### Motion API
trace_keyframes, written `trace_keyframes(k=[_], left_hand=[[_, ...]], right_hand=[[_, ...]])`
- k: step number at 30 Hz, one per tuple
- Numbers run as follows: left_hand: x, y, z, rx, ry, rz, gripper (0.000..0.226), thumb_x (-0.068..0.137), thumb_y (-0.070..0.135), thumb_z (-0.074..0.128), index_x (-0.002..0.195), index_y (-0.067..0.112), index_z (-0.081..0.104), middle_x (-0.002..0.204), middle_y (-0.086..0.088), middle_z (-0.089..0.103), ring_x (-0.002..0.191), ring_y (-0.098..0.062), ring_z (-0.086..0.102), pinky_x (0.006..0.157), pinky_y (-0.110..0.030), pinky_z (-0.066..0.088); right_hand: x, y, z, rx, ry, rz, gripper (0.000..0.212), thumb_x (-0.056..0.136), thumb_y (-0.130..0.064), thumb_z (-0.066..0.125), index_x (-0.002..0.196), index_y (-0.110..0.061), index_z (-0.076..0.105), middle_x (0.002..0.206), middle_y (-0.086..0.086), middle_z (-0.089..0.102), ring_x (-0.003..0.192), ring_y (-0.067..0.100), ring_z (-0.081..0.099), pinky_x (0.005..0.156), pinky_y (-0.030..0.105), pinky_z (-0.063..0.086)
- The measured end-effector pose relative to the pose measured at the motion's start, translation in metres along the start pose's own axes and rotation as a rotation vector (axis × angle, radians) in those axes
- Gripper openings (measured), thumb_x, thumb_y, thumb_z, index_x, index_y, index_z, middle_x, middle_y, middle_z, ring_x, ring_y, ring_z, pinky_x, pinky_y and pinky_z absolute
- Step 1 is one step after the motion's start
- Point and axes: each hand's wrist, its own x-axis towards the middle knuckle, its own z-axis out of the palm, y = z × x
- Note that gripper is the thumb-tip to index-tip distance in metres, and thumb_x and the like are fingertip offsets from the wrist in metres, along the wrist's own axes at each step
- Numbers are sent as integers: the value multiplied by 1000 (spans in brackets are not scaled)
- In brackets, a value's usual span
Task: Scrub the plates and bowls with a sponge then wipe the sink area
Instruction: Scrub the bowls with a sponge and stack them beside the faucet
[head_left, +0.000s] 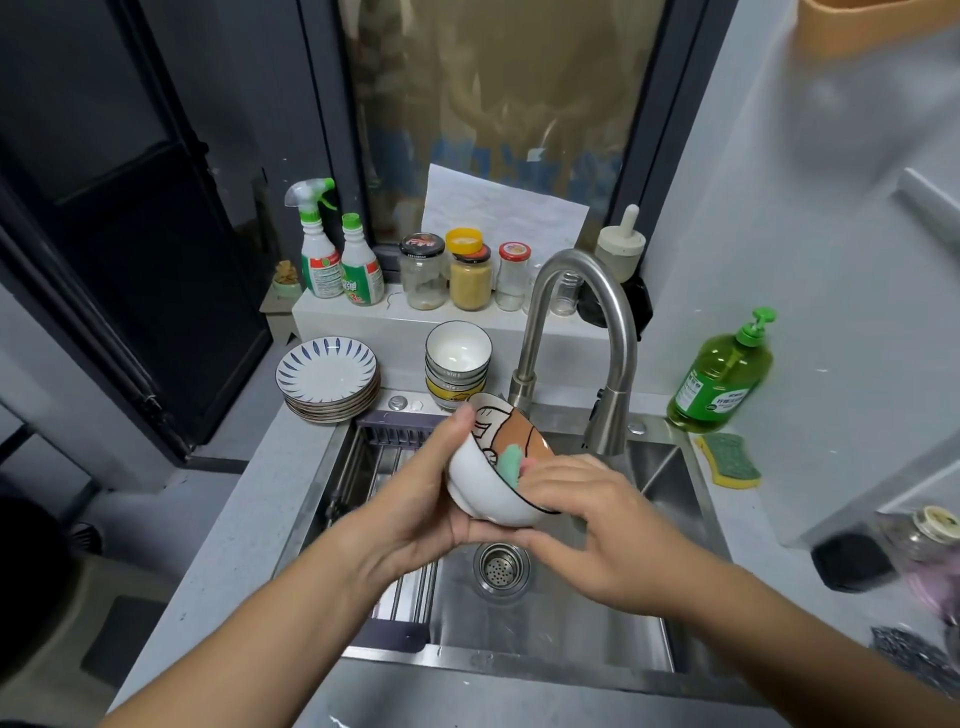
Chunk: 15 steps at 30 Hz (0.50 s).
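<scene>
Bowl (488, 491), gripped by left hand (421, 499), is being scrubbed inside with sponge (511, 465) held by right hand (587, 525); wiping of sink (597, 634) is judged not yet begun.

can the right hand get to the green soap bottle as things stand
Probably yes: the soap bottle stands right of the faucet, and the way there looks open. But the right hand holds a sponge in the bowl.

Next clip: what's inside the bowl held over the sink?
A green sponge, pushed in by the right hand, against an orange, black-lined pattern. The left hand holds the bowl. The right hand hides the bowl's lower inside.
</scene>
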Motion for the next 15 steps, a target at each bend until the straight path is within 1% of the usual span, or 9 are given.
trace_keyframes(k=[2, 3, 5, 6, 8, 10, 12, 13, 15], left_hand=[[-1, 2, -5, 5, -25, -37, 99, 39, 70, 94, 116, 10, 78, 128, -23, 69, 104, -40, 73, 79, -55, 63], [-1, 2, -7, 5, -21, -41, 99, 39, 70, 94, 116, 10, 78, 129, -24, 68, 106, -40, 72, 83, -56, 61], [0, 1, -8, 19, 12, -30, 95, 47, 73, 89, 119, 11, 77, 131, -23, 68, 110, -42, 70, 89, -58, 58], [0, 1, -7, 22, 41, -25, 91, 57, 77, 81, 120, 12, 76, 130, -22, 68, 110, -41, 70, 89, -57, 59], [2, 1, -9, 3, 105, -34, 84, 70, 79, 65, 121, 13, 74, 123, -20, 72, 100, -38, 74, 77, -50, 64], [4, 2, -13, -31, 122, -48, 81, 66, 76, 60, 118, 15, 75, 117, -19, 73, 91, -37, 76, 66, -44, 65], [4, 3, -15, -53, 108, -67, 82, 66, 78, 58, 114, 16, 78, 120, -20, 73, 92, -37, 76, 69, -45, 64], [3, 3, -15, -60, 100, -80, 82, 67, 79, 57, 114, 16, 79, 120, -20, 72, 93, -38, 75, 72, -46, 63], [1, 2, -16, -73, 87, -124, 85, 69, 81, 55, 114, 13, 78, 117, -22, 72, 90, -38, 75, 72, -46, 63]], right_hand=[[0, 7, -6, -93, -53, -49, 32, 87, -44, 69, 113, -26, 71, 115, -19, 68, 125, 2, 54, 112, 38, 37], [0, 7, -8, -78, -80, -16, 37, 85, -45, 69, 119, -30, 70, 120, -24, 64, 129, -3, 49, 117, 34, 31], [2, 1, -15, 138, -159, 136, 44, 85, -40, 67, 128, -36, 63, 127, -34, 55, 131, -14, 41, 117, 21, 26], [3, -1, -18, 289, -211, 209, 46, 85, -33, 65, 130, -36, 59, 130, -32, 55, 130, -12, 43, 114, 19, 31], [6, -4, -26, 544, -279, 292, 49, 84, -18, 57, 132, -26, 54, 133, -14, 61, 125, 6, 56, 108, 27, 43], [8, -5, -35, 704, -329, 336, 55, 78, -10, 52, 132, -16, 49, 132, 0, 64, 123, 23, 58, 103, 28, 44], [11, -4, -43, 738, -401, 346, 60, 75, -14, 55, 134, -11, 48, 135, 5, 62, 128, 19, 56, 108, 24, 41], [13, -3, -45, 713, -443, 327, 59, 78, -12, 57, 137, -10, 49, 138, 5, 60, 131, 15, 54, 113, 25, 39], [17, 2, -49, 646, -497, 297, 51, 91, 4, 57, 139, -12, 53, 141, 1, 59, 133, 8, 52, 116, 28, 37]])
